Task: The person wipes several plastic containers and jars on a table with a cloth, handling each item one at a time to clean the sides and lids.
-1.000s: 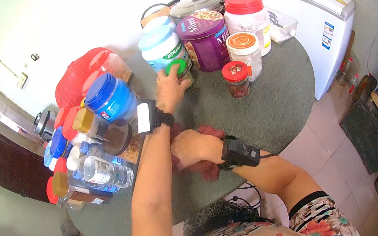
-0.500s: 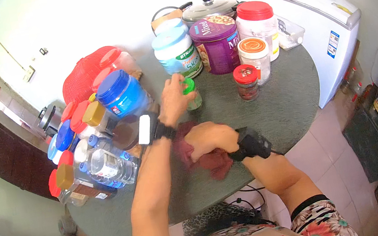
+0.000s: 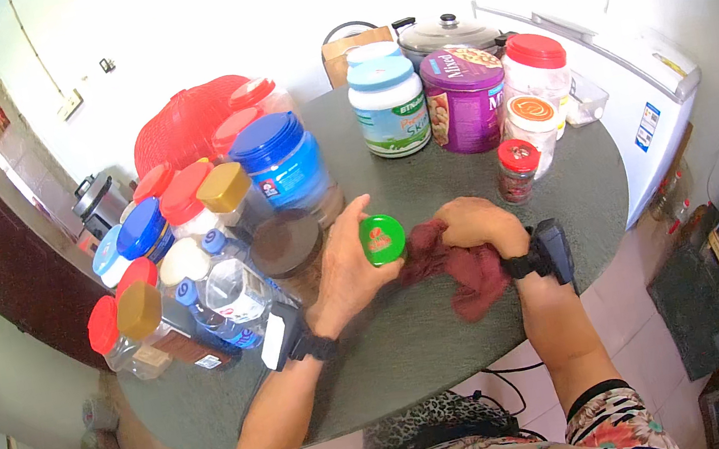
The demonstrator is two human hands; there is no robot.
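My left hand (image 3: 345,275) is wrapped round a small jar with a green lid (image 3: 382,239), the lid tipped toward me; its body is mostly hidden by the hand and the cloth. My right hand (image 3: 479,225) grips a crumpled dark red cloth (image 3: 477,279), which hangs down below the fingers and reaches over to the jar's side. Left of my left hand stands a clear jar with a dark brown lid (image 3: 287,241). Beyond my right hand is a small red-lidded jar (image 3: 517,170) with dark contents.
The dark table (image 3: 385,369) has a curved edge. At left crowd several lidded jars and bottles, among them a blue-lidded tub (image 3: 280,166), before a red basket (image 3: 174,127). At the back stand a white tub (image 3: 391,118), a purple tin (image 3: 466,109) and a lidded pan (image 3: 449,35).
My left hand has brought the green-lidded jar nearer to me and tilted it. My right hand has shifted right with the cloth, now beside the jar. The head view has also turned somewhat.
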